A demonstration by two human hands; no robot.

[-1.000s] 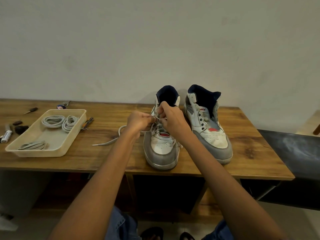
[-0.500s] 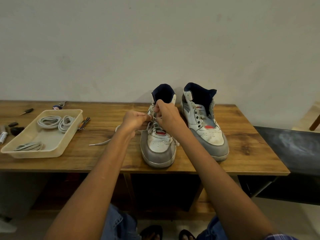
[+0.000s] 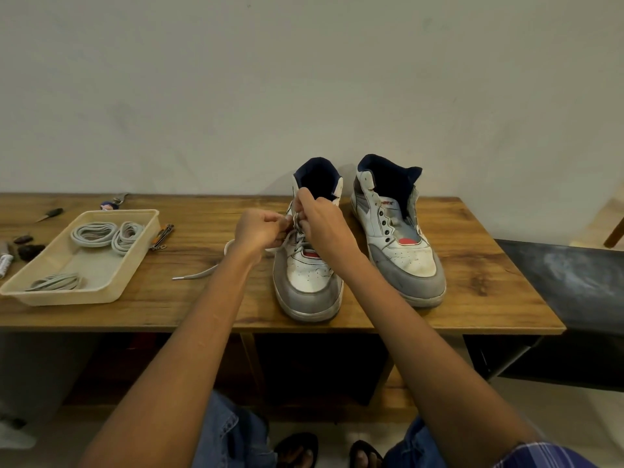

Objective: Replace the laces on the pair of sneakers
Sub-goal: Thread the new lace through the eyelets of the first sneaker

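Head camera is looking down on two hands working at the upper eyelets of the left-hand sneaker [image 3: 309, 265], standing toes toward the viewer on a wooden table [image 3: 472, 282]. Left hand [image 3: 258, 229] is curling its fingers around a pale lace [image 3: 202, 273], pinching it just beside the shoe; right hand [image 3: 320, 221] is pinching the same lace over the tongue, its thumb and forefinger raised at the collar. Exactly which eyelet the lace is passing through is hidden behind the fingers. A loose end of the lace is trailing left across the wood, its white tip lying near the person's left forearm.

Just beside the first shoe, the second sneaker [image 3: 401, 244] is standing unlaced, its tongue open; red lettering on its side is too small to read. Well to the left, a cream tray [image 3: 135, 261] is holding three coiled bundles of laces [image 3: 93, 234]. Nail clippers [image 3: 162, 236] are lying against the tray's right wall. Small dark objects at the far left edge are being cut off by the frame and are hard to identify. Denim knees and dark sandals are showing below the table edge.
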